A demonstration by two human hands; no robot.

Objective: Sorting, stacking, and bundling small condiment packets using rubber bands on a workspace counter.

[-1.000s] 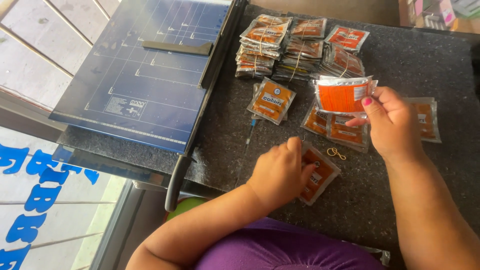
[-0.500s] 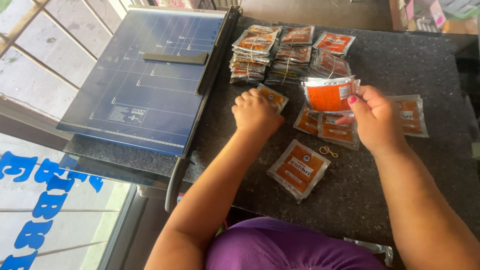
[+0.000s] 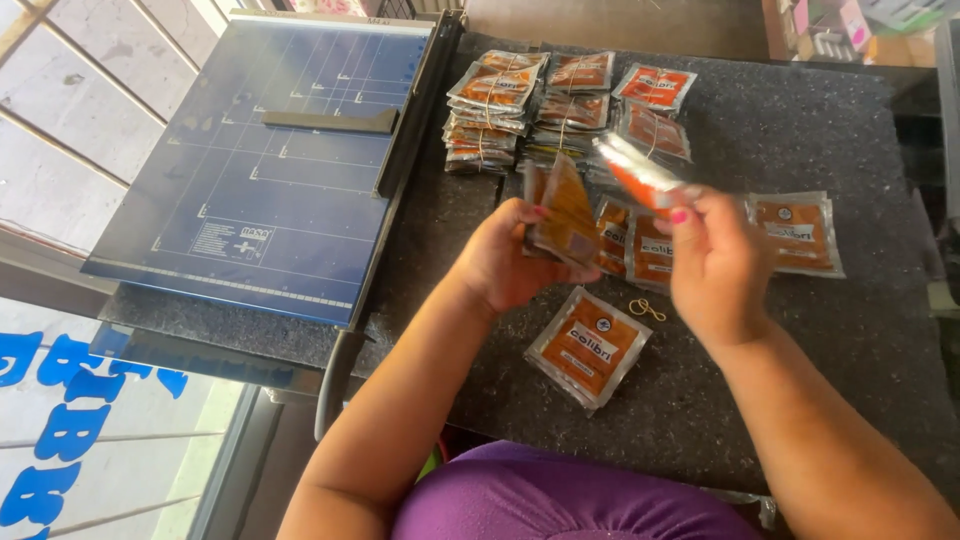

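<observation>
My left hand (image 3: 505, 262) holds a small stack of orange sachets (image 3: 562, 208) lifted off the dark counter (image 3: 800, 130). My right hand (image 3: 715, 265) grips another orange sachet stack (image 3: 640, 172), blurred, just to the right of the left one. A single orange sachet (image 3: 590, 345) lies flat below both hands. More loose sachets (image 3: 640, 250) lie under the hands, and one sachet (image 3: 797, 232) lies to the right. A rubber band (image 3: 646, 309) rests beside my right wrist.
Banded bundles of orange sachets (image 3: 560, 105) are stacked at the counter's back. A blue paper cutter (image 3: 270, 170) with a black lever arm (image 3: 390, 200) fills the left side. Boxes (image 3: 850, 25) stand at the far right. A window with blue lettering (image 3: 60, 420) is lower left.
My left hand left the single sachet on the counter, reached up to a sachet pile and has now lifted it. My right hand has tilted its stack towards the left hand.
</observation>
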